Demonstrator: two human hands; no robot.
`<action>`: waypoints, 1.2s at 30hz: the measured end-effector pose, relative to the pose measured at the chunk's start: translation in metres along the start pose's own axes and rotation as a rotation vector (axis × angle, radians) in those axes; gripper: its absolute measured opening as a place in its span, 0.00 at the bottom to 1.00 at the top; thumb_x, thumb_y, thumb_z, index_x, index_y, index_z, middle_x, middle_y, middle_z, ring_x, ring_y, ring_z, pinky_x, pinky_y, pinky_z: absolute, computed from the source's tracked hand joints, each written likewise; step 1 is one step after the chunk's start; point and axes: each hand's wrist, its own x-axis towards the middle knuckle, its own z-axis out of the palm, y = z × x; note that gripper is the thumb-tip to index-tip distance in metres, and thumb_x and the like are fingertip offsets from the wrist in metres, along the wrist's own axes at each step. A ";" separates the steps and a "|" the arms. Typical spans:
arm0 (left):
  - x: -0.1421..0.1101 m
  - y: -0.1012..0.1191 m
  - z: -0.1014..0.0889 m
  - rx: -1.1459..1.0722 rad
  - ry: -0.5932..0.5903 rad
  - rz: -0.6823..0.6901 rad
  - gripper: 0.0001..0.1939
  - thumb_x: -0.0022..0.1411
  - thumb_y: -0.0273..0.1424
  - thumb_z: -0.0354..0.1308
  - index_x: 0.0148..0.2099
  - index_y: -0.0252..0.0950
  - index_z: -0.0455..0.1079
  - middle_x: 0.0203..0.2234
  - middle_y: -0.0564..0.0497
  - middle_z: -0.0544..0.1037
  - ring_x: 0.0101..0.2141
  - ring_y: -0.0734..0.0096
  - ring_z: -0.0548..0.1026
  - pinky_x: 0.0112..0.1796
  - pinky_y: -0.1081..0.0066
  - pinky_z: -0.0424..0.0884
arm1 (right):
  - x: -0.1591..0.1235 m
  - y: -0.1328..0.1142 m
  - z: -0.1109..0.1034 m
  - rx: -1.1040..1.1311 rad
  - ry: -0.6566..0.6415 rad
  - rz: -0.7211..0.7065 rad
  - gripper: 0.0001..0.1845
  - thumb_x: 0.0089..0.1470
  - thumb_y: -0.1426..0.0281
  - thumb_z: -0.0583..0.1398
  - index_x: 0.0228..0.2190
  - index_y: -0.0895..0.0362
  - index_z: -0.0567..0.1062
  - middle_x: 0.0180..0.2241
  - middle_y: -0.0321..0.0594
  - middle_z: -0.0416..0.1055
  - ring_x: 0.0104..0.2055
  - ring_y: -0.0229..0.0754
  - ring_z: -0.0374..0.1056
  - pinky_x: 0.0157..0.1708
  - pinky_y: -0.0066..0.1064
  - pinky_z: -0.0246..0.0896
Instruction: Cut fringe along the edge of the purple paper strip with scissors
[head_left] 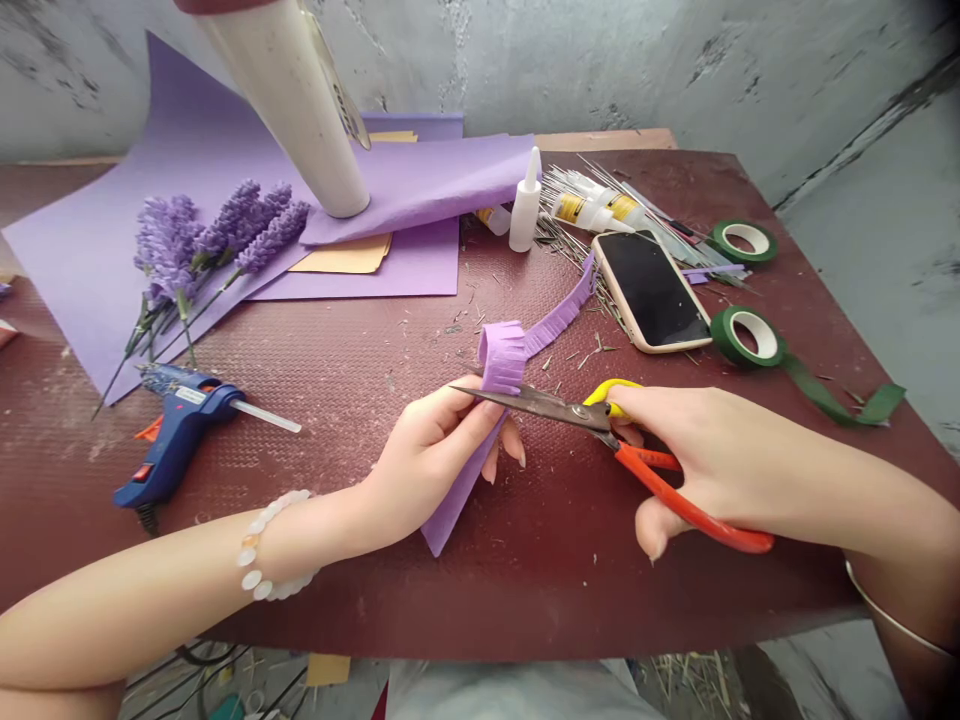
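Observation:
My left hand (431, 455) is closed in a pinch on a long purple paper strip (525, 345), fringed along one edge, that curls up and trails toward the phone. My right hand (712, 455) grips scissors (600, 425) with yellow and orange-red handles; the metal blades are nearly closed against the strip just above my left fingers. Both hands hover over the dark red table (337, 350) near its front edge.
A blue glue gun (176, 425) lies at the left, with paper lavender stems (202, 245) on purple sheets (82, 250) behind it. A white pole (296, 100) stands at the back. A glue bottle (525, 205), a phone (651, 290), wire pieces and two green tape rolls (746, 335) sit at the right.

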 end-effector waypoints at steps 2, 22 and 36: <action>0.000 -0.001 0.000 0.005 -0.005 0.000 0.14 0.81 0.36 0.65 0.39 0.37 0.74 0.28 0.52 0.85 0.22 0.77 0.75 0.28 0.75 0.74 | 0.001 -0.005 -0.001 -0.017 0.031 0.006 0.35 0.40 0.45 0.81 0.31 0.45 0.66 0.27 0.27 0.70 0.27 0.47 0.65 0.26 0.36 0.57; -0.002 0.000 0.000 0.007 0.008 -0.034 0.16 0.80 0.34 0.65 0.36 0.36 0.75 0.27 0.52 0.85 0.21 0.77 0.75 0.27 0.76 0.74 | 0.002 0.002 0.001 0.062 0.056 -0.041 0.18 0.58 0.50 0.67 0.30 0.46 0.69 0.29 0.33 0.84 0.25 0.48 0.73 0.26 0.37 0.59; -0.001 0.000 -0.001 -0.011 -0.016 -0.049 0.16 0.80 0.35 0.65 0.36 0.36 0.75 0.28 0.51 0.86 0.22 0.78 0.75 0.28 0.76 0.75 | 0.004 0.008 -0.003 0.181 -0.013 -0.070 0.13 0.62 0.54 0.67 0.32 0.46 0.74 0.28 0.32 0.87 0.26 0.50 0.76 0.28 0.37 0.62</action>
